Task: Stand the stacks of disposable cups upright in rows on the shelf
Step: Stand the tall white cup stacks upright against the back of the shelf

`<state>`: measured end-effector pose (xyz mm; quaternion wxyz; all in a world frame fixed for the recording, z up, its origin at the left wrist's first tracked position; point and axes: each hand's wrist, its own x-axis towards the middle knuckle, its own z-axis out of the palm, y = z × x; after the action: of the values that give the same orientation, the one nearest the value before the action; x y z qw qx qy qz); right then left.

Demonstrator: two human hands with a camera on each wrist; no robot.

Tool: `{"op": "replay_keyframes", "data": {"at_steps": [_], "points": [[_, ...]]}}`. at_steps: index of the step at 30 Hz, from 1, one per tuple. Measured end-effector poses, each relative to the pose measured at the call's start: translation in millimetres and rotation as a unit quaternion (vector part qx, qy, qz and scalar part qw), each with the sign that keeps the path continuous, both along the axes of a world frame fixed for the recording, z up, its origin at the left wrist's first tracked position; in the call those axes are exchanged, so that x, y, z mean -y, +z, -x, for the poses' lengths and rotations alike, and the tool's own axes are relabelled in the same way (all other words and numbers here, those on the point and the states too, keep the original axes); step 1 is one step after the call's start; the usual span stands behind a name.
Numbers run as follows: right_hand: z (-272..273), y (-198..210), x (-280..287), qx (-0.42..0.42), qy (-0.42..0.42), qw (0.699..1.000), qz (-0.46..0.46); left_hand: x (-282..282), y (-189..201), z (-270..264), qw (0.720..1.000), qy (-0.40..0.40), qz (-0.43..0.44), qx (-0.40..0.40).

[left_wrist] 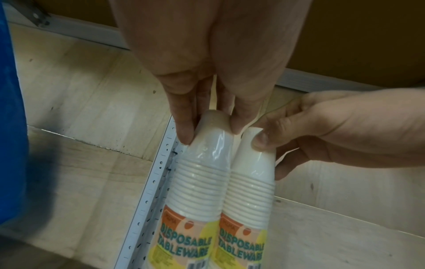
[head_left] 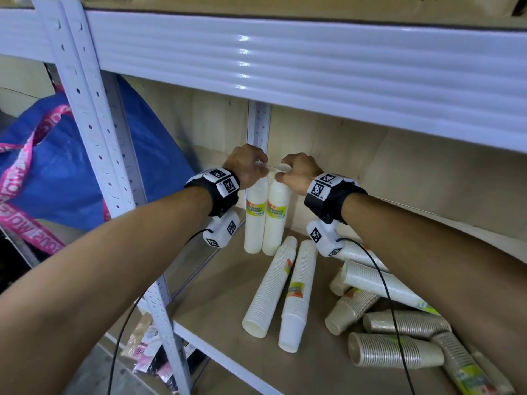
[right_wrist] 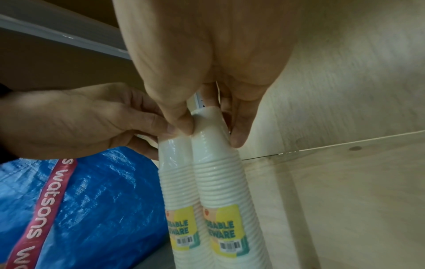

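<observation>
Lying at 5 o'clock: wrapped white cup stacks point(head_left: 269, 286), long ways flat on wooden shelf point(head_left: 222, 303). At 12, left hand point(head_left: 247, 164) and right hand point(head_left: 299, 172) each pinching one tall standing wrapped white cup stack point(head_left: 254, 220), point(head_left: 276, 220) at its top.

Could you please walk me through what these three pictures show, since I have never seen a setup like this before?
No robot here: a person works bare-handed, wearing a camera on the head and one on each wrist. The head view looks down at both arms; the black-and-white patterned blocks are the wrist cameras. The other two pictures look along each hand at its fingers.

The left hand pinches the top of the left upright cup stack; the right hand pinches the top of the right upright cup stack. Both wrapped stacks stand side by side in the back corner of the wooden shelf.

More cup stacks lie on their sides nearer the front. A blue bag sits left of the rack.
</observation>
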<state>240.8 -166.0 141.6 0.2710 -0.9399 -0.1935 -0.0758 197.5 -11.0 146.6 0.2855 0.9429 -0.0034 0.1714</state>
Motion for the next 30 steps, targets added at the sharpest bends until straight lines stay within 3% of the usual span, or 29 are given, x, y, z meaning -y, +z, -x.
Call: {"op": "replay_keyframes", "data": {"at_steps": [7, 12, 18, 30], "points": [[7.0, -1.6, 6.5, -0.009, -0.002, 1.0, 0.003, 2.9, 4.0, 5.2, 1.0, 0.005, 0.005, -0.014], [23.3, 1.6, 24.5, 0.004, 0.006, 1.0, 0.006, 5.4, 11.3, 18.1, 1.0, 0.006, 0.007, 0.019], [51.4, -1.5, 57.4, 0.019, 0.03, 0.998, 0.059, 13.4, 11.2, 48.1, 0.999, 0.001, -0.012, 0.033], [120.5, -78.4, 104.9, -0.072, 0.112, 0.971, 0.2, 36.0, -73.9, 103.4, 0.989, -0.027, 0.013, -0.145]]}}
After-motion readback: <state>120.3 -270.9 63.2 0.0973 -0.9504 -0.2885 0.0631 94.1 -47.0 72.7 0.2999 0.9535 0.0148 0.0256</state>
